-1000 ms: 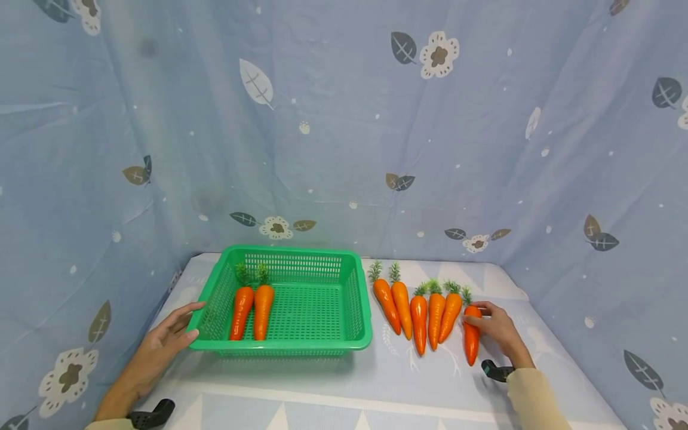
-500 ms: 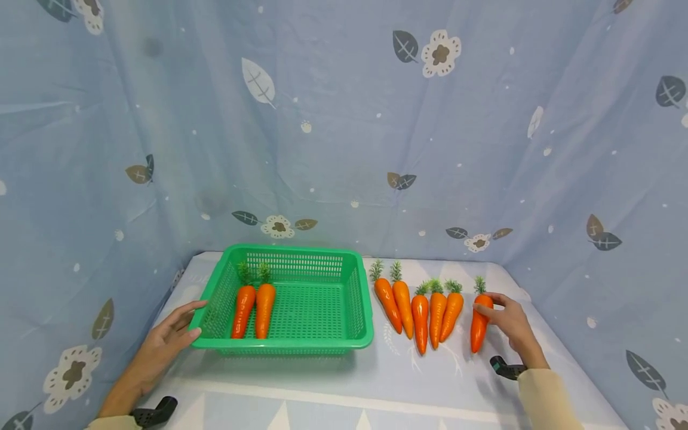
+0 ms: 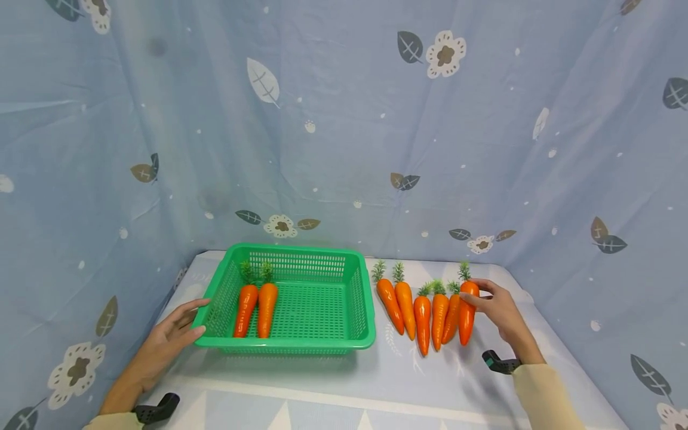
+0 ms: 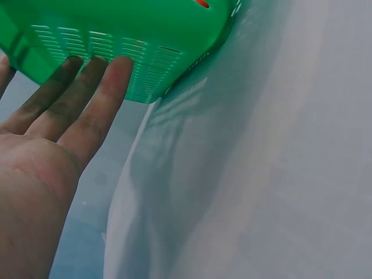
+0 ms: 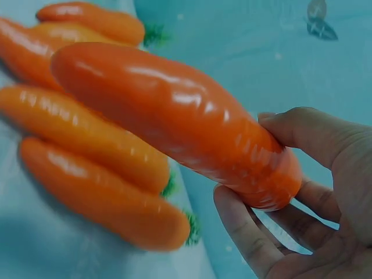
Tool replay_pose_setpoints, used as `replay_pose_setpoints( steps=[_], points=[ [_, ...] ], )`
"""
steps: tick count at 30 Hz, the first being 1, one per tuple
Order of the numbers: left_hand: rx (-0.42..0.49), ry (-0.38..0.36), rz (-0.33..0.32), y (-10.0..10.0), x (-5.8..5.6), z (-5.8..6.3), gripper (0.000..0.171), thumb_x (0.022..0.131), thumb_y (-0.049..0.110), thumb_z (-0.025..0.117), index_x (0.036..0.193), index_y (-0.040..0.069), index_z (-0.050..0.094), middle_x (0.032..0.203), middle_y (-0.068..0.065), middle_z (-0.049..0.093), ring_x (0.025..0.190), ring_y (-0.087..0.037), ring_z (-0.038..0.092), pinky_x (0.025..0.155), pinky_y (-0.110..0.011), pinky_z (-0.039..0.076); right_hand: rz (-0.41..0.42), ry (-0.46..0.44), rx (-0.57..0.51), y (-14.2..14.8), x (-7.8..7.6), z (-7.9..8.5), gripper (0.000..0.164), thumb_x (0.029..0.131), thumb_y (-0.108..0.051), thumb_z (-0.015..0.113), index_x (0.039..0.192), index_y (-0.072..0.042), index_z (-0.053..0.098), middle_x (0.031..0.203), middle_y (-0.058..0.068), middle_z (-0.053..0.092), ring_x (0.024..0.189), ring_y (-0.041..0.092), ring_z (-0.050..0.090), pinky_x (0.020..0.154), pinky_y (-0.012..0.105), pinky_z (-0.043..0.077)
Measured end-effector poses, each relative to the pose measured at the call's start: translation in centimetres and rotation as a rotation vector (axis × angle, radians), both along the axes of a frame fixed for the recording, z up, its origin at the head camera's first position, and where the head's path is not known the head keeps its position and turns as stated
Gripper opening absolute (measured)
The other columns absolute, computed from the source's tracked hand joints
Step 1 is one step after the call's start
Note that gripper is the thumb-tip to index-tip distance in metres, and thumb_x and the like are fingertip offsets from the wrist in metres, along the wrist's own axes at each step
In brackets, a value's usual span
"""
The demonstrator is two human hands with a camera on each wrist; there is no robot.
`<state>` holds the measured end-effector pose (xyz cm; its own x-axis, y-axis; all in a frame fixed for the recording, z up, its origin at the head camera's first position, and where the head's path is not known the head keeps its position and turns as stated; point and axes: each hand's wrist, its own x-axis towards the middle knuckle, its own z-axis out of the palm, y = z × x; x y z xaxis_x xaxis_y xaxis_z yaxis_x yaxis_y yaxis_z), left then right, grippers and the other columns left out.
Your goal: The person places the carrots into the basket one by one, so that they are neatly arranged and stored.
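Floral-print curtain, pale tablecloth. Right hand grips orange carrot, raised near five-carrot row; left hand, fingers straight, touches green slotted basket. Step, we judge: lift; next calls for clearing row.

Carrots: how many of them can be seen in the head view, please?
8: two carrots in the green basket, five carrots side by side on the table, and one held carrot in the right hand, partly covering its neighbour. No others seem hidden.
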<state>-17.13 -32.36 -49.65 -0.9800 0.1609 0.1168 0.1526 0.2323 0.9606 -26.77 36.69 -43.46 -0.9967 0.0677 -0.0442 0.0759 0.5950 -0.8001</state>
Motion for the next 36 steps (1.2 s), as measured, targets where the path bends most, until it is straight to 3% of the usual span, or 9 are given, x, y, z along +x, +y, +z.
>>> replay_pose_setpoints(
  steps=[9,11,18,24,30,36],
  points=[
    [0.029,0.021,-0.042,-0.2,-0.3,-0.1,0.057,0.108,0.012,0.054,0.161,0.014,0.033,0.166,-0.008,0.024,0.138,0.003,0.031,0.098,-0.012,0.041,0.040,0.011,-0.026,-2.3,-0.4,1.0,0.078,0.094,-0.045,0.076,0.152,-0.003,0.045,0.150,0.025,0.044,0.118,0.039,0.059,0.103,0.057,0.049],
    [0.036,0.018,-0.050,-0.3,-0.3,-0.1,0.058,0.108,0.011,0.054,0.161,0.014,0.032,0.167,-0.008,0.023,0.138,0.004,0.030,0.098,-0.012,0.040,0.047,0.017,-0.023,-2.7,-0.4,1.1,0.076,0.094,-0.044,0.076,0.151,-0.004,0.046,0.150,0.024,0.045,0.118,0.038,0.059,0.102,0.054,0.051],
    [0.031,0.005,-0.064,-0.5,-0.1,0.3,0.058,0.108,0.010,0.053,0.162,0.014,0.031,0.169,-0.005,0.020,0.148,-0.011,0.023,0.099,-0.009,0.038,0.087,0.050,-0.021,-3.9,-0.6,1.4,0.072,0.093,-0.044,0.077,0.149,-0.006,0.051,0.148,0.021,0.048,0.116,0.035,0.060,0.100,0.051,0.052],
    [0.036,0.005,-0.067,-0.5,-0.1,0.3,0.058,0.108,0.010,0.053,0.162,0.014,0.032,0.169,-0.006,0.019,0.140,0.003,0.028,0.099,-0.010,0.039,0.102,0.045,-0.041,-4.8,-0.7,1.6,0.072,0.092,-0.044,0.078,0.148,-0.007,0.052,0.146,0.021,0.050,0.113,0.034,0.061,0.101,0.049,0.052],
    [0.038,0.008,-0.069,-0.5,-0.1,0.5,0.058,0.108,0.009,0.054,0.161,0.012,0.032,0.168,-0.009,0.020,0.137,0.007,0.031,0.099,-0.012,0.042,0.113,0.032,-0.075,-5.5,-0.7,1.5,0.071,0.091,-0.042,0.080,0.147,-0.008,0.052,0.146,0.020,0.050,0.114,0.034,0.061,0.098,0.049,0.053],
    [0.076,0.016,-0.075,-0.5,-0.3,0.4,0.058,0.107,0.006,0.055,0.160,0.009,0.032,0.161,0.001,0.031,0.131,0.009,0.044,0.097,-0.020,0.049,0.128,0.032,-0.111,-6.1,-0.8,1.2,0.070,0.090,-0.042,0.081,0.146,-0.009,0.054,0.141,0.019,0.055,0.111,0.033,0.063,0.099,0.053,0.053]
  ],
)
